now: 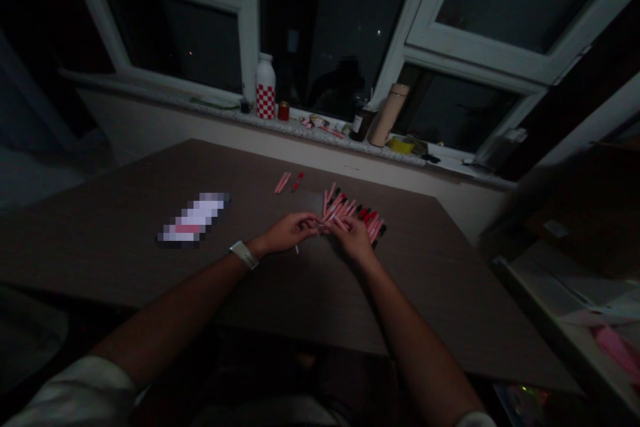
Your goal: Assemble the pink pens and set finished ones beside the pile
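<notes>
My left hand (296, 232), with a pale watch (244, 255) at the wrist, is closed in a pinch. What lies between its fingertips is too small and dark to make out. A thin white stick end (297, 249) shows just below this hand. My right hand (354, 240) meets it fingertip to fingertip, its fingers closed around a slim pink pen (341, 223). Directly behind and beside the right hand lies a loose heap of pink pens (349, 208), several with black or red ends; the hand covers part of it.
Farther left on the brown table (240, 180) lie a few pink pens (283, 182) and a red pen (298, 181). A blurred-out phone-like slab (195, 219) lies at the left. The windowsill holds a checkered bottle (265, 90), a small red jar (283, 111) and a beige flask (389, 115).
</notes>
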The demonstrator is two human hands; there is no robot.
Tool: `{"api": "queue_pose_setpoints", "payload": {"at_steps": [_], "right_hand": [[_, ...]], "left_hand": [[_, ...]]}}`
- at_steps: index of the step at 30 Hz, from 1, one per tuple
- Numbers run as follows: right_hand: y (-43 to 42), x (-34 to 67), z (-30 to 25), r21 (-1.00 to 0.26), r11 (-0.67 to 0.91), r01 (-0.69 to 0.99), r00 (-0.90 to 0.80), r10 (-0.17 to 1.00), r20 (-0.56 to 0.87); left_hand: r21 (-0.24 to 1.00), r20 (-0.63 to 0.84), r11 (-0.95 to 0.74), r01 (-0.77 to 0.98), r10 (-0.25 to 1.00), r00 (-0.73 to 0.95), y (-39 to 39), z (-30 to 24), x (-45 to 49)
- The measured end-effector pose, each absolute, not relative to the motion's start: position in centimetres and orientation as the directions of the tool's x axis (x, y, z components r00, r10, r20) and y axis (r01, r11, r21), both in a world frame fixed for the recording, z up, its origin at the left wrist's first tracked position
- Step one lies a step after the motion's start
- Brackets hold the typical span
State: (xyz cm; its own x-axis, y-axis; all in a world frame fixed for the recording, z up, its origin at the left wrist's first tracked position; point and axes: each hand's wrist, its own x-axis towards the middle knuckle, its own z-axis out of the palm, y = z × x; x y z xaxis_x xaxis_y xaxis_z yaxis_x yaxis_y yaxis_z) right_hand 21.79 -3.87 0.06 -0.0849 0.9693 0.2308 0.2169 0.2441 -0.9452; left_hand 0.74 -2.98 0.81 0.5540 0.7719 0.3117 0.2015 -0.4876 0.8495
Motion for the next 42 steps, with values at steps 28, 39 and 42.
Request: {"api": "queue_pose_setpoints", "payload": {"at_steps": [28, 39, 42], "right_hand": [[-4.5, 20.8, 0.4, -0.954, 0.252, 0.16, -0.027, 0.968, 0.251], [-5.0, 20.4, 0.7, -0.974, 0.214, 0.072, -0.006, 0.977, 0.214], [-4.9, 20.4, 0.4, -0.965, 0.25, 0.081, 0.006, 0.968, 0.251]], "left_hand": [[0.878, 0.341, -0.415, 0.238, 0.892, 0.296, -2.6, 1.3, 0.7], [0.874, 0.348, -0.423, 0.239, 0.888, 0.301, -2.6, 1.2, 0.6], [0.881, 0.343, -0.414, 0.228, 0.892, 0.293, -2.4, 0.9, 0.5]]}}
